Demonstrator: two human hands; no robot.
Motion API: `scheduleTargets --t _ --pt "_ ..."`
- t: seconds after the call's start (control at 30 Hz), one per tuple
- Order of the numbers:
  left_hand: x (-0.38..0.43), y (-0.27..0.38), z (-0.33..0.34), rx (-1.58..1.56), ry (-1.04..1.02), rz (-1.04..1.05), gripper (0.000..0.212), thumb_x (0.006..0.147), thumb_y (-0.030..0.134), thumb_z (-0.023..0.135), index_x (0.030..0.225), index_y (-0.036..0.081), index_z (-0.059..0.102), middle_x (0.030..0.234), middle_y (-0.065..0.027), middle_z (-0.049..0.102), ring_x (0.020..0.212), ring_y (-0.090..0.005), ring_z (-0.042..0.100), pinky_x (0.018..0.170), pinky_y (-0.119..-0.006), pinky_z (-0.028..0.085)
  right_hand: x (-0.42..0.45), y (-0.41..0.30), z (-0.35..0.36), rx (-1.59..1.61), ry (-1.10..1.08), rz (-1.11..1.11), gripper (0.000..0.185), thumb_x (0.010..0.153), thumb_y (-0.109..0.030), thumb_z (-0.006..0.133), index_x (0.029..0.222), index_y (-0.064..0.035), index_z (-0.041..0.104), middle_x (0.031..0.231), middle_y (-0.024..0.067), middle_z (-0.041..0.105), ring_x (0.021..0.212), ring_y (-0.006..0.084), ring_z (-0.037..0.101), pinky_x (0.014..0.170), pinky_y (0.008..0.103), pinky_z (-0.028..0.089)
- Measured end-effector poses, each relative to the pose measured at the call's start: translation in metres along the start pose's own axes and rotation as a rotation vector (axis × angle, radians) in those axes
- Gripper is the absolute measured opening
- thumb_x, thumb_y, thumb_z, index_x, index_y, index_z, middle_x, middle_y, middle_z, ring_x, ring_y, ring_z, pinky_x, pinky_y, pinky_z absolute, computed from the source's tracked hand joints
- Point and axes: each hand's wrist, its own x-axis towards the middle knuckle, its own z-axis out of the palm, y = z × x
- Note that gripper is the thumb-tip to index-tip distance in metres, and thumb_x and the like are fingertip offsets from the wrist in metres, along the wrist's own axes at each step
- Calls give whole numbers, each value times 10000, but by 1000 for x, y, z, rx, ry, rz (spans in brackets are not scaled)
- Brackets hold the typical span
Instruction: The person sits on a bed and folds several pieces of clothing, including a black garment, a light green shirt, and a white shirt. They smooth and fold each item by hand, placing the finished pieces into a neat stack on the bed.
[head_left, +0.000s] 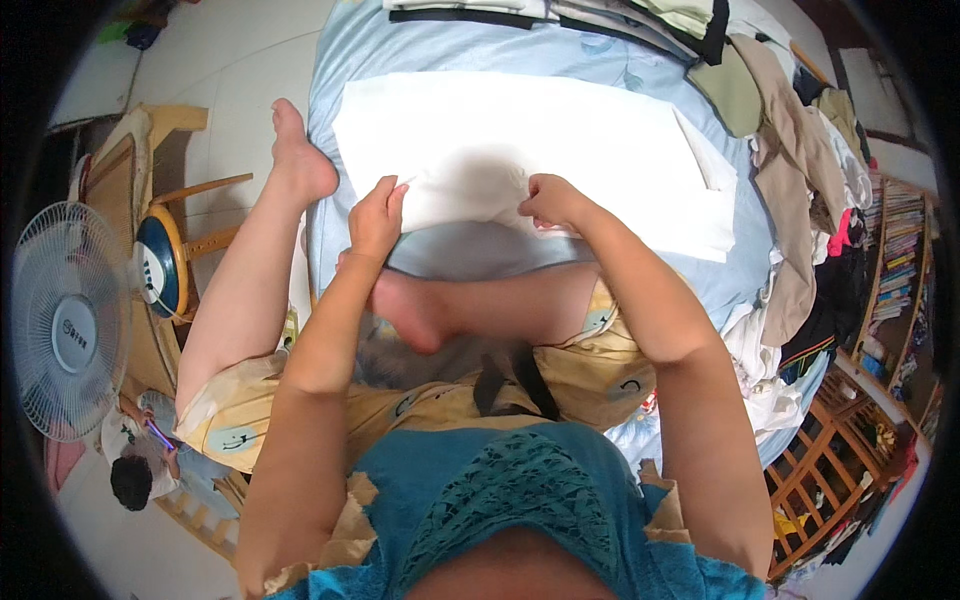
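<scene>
A white cloth or garment (600, 142) lies spread in a wide, folded shape on the light blue bed sheet (465, 251). My left hand (379, 216) pinches its near edge toward the left, thumb and fingers together. Further right, my right hand (551, 201) has its fingers curled on the same near edge. A shadow falls on the cloth between the two hands. The cloth's right end shows layered edges.
Folded clothes (622, 22) are stacked at the bed's far side. Loose clothes (795, 172) heap along the right, near a bookshelf (896, 255). At left stand an electric fan (73, 334) and a round-backed chair (161, 259). Another person (139, 465) is at lower left.
</scene>
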Motion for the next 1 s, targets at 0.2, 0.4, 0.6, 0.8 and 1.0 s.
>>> scheduleTargets --t 0.2,0.4,0.6,0.8,1.0 --pt "10 12 -2 311 -54 106 177 864 182 561 998 67 569 801 -159 597 741 -352 573 701 -453 442 -8 -13 -2 -44 -14 52 128 737 -113 613 698 4 580 602 121 619 516 194 595 501 329 493" --pt "-2 45 28 111 -109 483 297 823 157 582 1093 39 549 1102 -170 550 1065 -343 499 908 -452 399 -4 -9 -10 -222 -149 134 222 826 -190 562 787 24 609 672 134 653 548 202 605 520 313 480" --pt "-22 73 67 396 -346 370 758 746 439 672 1412 256 360 1531 -100 140 1397 -389 67 945 -754 107 -37 11 -93 -277 290 8 238 833 -249 533 760 -46 634 654 39 618 591 155 553 610 297 459" --pt "-20 84 56 395 -413 347 784 713 455 695 1406 284 370 1533 -97 121 1395 -393 46 951 -746 95 -101 99 -169 229 307 73 269 796 -50 546 1057 -48 612 879 74 617 803 165 597 717 294 491" --pt "-20 84 55 382 -390 347 716 758 424 657 1401 278 378 1523 -111 154 1391 -401 72 954 -742 84 -102 114 -209 -763 1390 -328 400 744 -11 538 1142 -25 573 1102 238 583 1132 380 505 936 459 431"
